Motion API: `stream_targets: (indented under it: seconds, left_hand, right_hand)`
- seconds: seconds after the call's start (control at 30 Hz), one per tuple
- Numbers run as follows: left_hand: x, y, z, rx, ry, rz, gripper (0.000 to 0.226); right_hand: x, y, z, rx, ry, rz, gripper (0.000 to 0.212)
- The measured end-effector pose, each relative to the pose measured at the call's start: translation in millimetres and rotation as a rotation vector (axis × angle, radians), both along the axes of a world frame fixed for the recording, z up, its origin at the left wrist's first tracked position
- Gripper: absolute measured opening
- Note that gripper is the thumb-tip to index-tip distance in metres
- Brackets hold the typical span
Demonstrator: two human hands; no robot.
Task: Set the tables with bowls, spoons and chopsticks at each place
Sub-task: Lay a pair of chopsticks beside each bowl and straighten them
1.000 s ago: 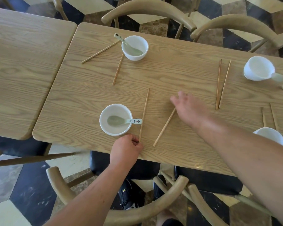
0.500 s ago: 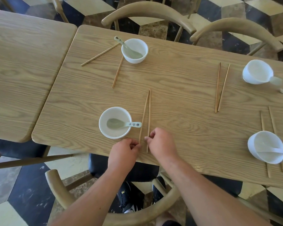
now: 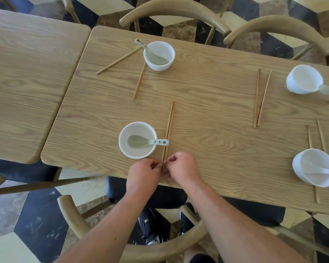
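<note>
A person's left hand [image 3: 143,174] and right hand [image 3: 182,168], fingers curled, pinch the near ends of a pair of chopsticks [image 3: 169,128] at 6 o'clock on the wooden table [image 3: 207,111], close to its edge. The pair points to 12, just at 3 o'clock of a white bowl [image 3: 122,130], whose spoon [image 3: 141,141] reaches its handle to the sticks. Likely risks: a nudge toward 9 could knock that handle and swing the spoon; a pull toward 6 could slide the sticks off the edge.
</note>
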State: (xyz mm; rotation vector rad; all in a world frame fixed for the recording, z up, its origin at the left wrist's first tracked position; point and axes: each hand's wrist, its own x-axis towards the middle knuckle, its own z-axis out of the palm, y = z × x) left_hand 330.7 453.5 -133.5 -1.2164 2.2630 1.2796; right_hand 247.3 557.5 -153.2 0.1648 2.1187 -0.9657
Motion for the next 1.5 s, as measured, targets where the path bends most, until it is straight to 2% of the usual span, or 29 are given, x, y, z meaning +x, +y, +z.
stream_targets:
  seconds: [0.47,0.6,0.7,0.87,0.97,1.1,1.2,1.3,1.4,1.5]
  left_hand:
    - [5,5,-3,-0.033,0.034,0.009,0.018]
    - [12,9,4,-0.105,0.061,-0.001,0.020]
    - [26,26,18,-0.196,0.110,-0.024,0.018]
    - [6,86,46,-0.135,0.142,-0.296,0.021]
    - [-27,134,59,-0.042,0.174,-0.315,0.017]
    - [-62,216,61,-0.026,0.180,-0.352,0.013]
    - [-81,292,54,-0.034,0.117,-0.388,0.013]
    - [-99,371,39,-0.051,0.062,-0.305,0.016]
    - [-112,429,24,-0.048,0.013,-0.184,0.019]
    - [-126,469,18,-0.050,0.010,-0.101,0.022]
  right_hand:
    - [-1,4,4,-0.031,-0.045,-0.014,0.021]
    - [3,9,19,-0.077,-0.009,0.003,0.018]
    - [15,35,37,-0.113,0.107,0.018,0.021]
    - [16,120,64,0.053,0.310,0.001,0.022]
    - [1,177,74,0.097,0.348,-0.067,0.019]
    - [-21,255,81,0.076,0.397,-0.125,0.014]
    - [-32,327,89,0.046,0.455,-0.154,0.022]
    - [-56,423,86,0.042,0.517,-0.239,0.020]
    - [-99,499,66,0.117,0.440,-0.300,0.008]
    - [-138,537,44,0.178,0.386,-0.159,0.009]
